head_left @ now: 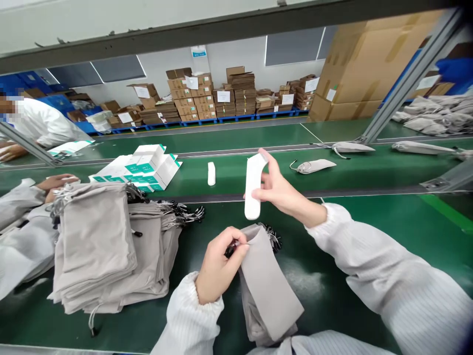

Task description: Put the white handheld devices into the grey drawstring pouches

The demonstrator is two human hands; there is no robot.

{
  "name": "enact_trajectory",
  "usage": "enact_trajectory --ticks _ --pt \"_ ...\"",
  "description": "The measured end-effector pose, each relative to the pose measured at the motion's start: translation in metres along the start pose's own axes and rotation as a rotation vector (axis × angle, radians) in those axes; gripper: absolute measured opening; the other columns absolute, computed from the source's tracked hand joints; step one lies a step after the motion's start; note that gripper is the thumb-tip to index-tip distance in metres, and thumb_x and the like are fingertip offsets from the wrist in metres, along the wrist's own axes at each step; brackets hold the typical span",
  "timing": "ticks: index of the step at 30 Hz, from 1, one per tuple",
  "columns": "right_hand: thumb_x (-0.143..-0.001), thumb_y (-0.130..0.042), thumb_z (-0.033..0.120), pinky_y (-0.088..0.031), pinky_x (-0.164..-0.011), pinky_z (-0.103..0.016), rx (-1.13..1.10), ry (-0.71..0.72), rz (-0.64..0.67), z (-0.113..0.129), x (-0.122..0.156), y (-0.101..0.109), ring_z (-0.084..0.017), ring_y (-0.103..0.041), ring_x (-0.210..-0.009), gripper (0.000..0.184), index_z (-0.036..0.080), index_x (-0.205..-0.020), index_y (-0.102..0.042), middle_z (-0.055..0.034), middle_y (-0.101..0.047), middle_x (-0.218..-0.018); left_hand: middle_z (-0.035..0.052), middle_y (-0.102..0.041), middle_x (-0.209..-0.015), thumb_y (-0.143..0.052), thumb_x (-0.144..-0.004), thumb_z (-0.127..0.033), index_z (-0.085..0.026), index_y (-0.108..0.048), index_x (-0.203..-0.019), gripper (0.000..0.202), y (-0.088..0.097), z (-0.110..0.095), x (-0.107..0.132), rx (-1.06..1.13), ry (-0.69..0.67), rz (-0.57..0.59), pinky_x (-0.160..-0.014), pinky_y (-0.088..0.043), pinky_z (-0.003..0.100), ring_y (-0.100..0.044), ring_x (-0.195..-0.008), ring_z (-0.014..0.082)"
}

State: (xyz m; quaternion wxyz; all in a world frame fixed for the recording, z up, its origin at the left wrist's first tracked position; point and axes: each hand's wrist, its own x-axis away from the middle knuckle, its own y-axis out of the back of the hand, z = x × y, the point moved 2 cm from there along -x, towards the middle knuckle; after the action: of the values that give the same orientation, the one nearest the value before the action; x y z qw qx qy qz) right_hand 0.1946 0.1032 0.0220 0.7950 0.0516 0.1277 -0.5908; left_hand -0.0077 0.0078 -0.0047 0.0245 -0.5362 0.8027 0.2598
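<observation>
Right hand [283, 185] grips a white plastic device [253, 186], left hand [219, 264] pinches a grey drawstring pouch [268, 288] open; loose fingertips could drop either!

Left hand [218, 264] pinches — right hand [279, 185] raised, gripping.

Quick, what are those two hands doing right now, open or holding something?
Left hand: closed, pinching the top of a grey drawstring pouch.
Right hand: closed, holding a white handheld device.
</observation>
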Motion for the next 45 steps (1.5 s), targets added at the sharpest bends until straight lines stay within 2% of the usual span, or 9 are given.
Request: enact_trajectory --ticks 4,8,10,15,21,29,33,37,45 --pt "-0.079 -0.082 0.035 -0.061 -0.076 -0.04 -0.092 0.087 -0.031 0.024 0.049 -0.014 -0.017 -0.067 -0.083 0.095 0.048 -0.147 -0.017 -0.0041 -0.048 -0.133 -0.0001 -0.055 -0.085 -0.062 -0.092 -0.017 -0.02 -0.057 -0.081 0.012 -0.007 -0.018 -0.007 0.051 -0.066 -0.041 -0.065 -0.037 0.026 -0.05 -0.075 0.0129" --pt "-0.1 -0.053 0.042 -0.053 -0.092 -0.04 0.135 0.111 0.091 0.023 0.072 -0.018 -0.021 -0.063 -0.106 0.03 0.031 -0.128 -0.055 -0.0057 -0.056 -0.124 0.0015 -0.057 -0.091 -0.061 -0.092 -0.016 -0.02 -0.057 -0.083 0.01 -0.015 -0.031 -0.014 0.041 -0.103 -0.257 -0.07 -0.041 0.026 -0.054 -0.083 0.0144" --pt "-0.105 -0.041 0.043 -0.046 -0.099 -0.04 0.304 0.106 0.166 0.022 0.079 -0.018 -0.022 -0.057 -0.114 0.033 0.023 -0.108 -0.067 -0.0077 -0.059 -0.119 0.0029 -0.057 -0.096 -0.061 -0.091 -0.016 -0.02 -0.058 -0.083 0.009 -0.02 -0.036 -0.017 0.022 -0.106 -0.35 -0.073 -0.044 0.026 -0.055 -0.089 0.0159" --pt "-0.1 -0.052 0.042 -0.04 -0.06 -0.026 0.278 -0.111 0.228 0.029 0.096 -0.007 -0.011 -0.045 -0.064 0.024 0.021 -0.097 -0.062 0.0019 -0.049 -0.075 0.0029 -0.056 -0.095 -0.067 -0.087 -0.018 -0.019 -0.061 -0.079 0.01 -0.017 -0.031 -0.022 0.088 -0.062 -0.423 -0.064 -0.043 0.023 -0.055 -0.082 0.0141" --pt "-0.097 -0.057 0.029 -0.017 -0.044 -0.021 -0.286 -0.148 -0.063 0.067 0.106 0.022 -0.005 -0.006 -0.044 0.013 0.025 -0.091 -0.047 0.011 -0.015 -0.06 0.0002 -0.056 -0.086 -0.066 -0.089 -0.03 -0.022 -0.062 -0.096 0.012 0.007 -0.006 -0.022 0.235 0.046 -0.467 -0.053 -0.036 0.021 -0.045 -0.059 0.0085" --pt "-0.098 -0.048 0.024 -0.049 -0.073 -0.034 0.463 0.498 -0.497 0.066 0.013 0.054 -0.014 -0.049 -0.054 0.013 0.026 -0.111 -0.051 0.007 -0.044 -0.062 0.0054 -0.066 -0.112 -0.064 -0.087 -0.031 -0.024 -0.066 -0.113 0.027 0.008 0.038 -0.023 -0.202 0.25 -0.128 -0.091 -0.045 0.036 -0.059 -0.1 0.0211" --pt "-0.094 -0.053 0.022 -0.05 -0.083 -0.036 1.024 0.082 -0.137 -0.006 -0.069 0.041 -0.023 -0.064 -0.097 0.058 0.019 -0.148 -0.031 -0.0116 -0.065 -0.117 0.0031 -0.066 -0.091 -0.065 -0.083 -0.028 -0.021 -0.067 -0.092 0.012 0.009 0.044 -0.027 -0.092 0.284 -0.102 -0.081 -0.046 0.032 -0.058 -0.085 0.0189" --pt "-0.096 -0.059 0.035 -0.05 -0.09 -0.04 1.194 -0.3 0.064 -0.076 -0.129 0.019 -0.029 -0.062 -0.109 0.051 0.01 -0.138 -0.049 -0.0192 -0.062 -0.126 0.0003 -0.062 -0.079 -0.063 -0.081 -0.018 -0.02 -0.062 -0.077 0.005 0.007 0.038 -0.028 -0.163 0.168 -0.13 -0.077 -0.045 0.033 -0.057 -0.078 0.018" --pt "-0.097 -0.058 0.023 -0.044 -0.103 -0.05 1.214 -0.298 -0.031 -0.113 -0.152 0.016 -0.029 -0.053 -0.122 0.042 0.015 -0.138 -0.051 -0.0149 -0.054 -0.134 -0.0028 -0.068 -0.085 -0.06 -0.087 -0.01 -0.024 -0.058 -0.079 0.016 0.008 0.027 -0.025 -0.634 -0.129 -0.151 -0.113 -0.019 0.056 -0.06 -0.097 0.0215"
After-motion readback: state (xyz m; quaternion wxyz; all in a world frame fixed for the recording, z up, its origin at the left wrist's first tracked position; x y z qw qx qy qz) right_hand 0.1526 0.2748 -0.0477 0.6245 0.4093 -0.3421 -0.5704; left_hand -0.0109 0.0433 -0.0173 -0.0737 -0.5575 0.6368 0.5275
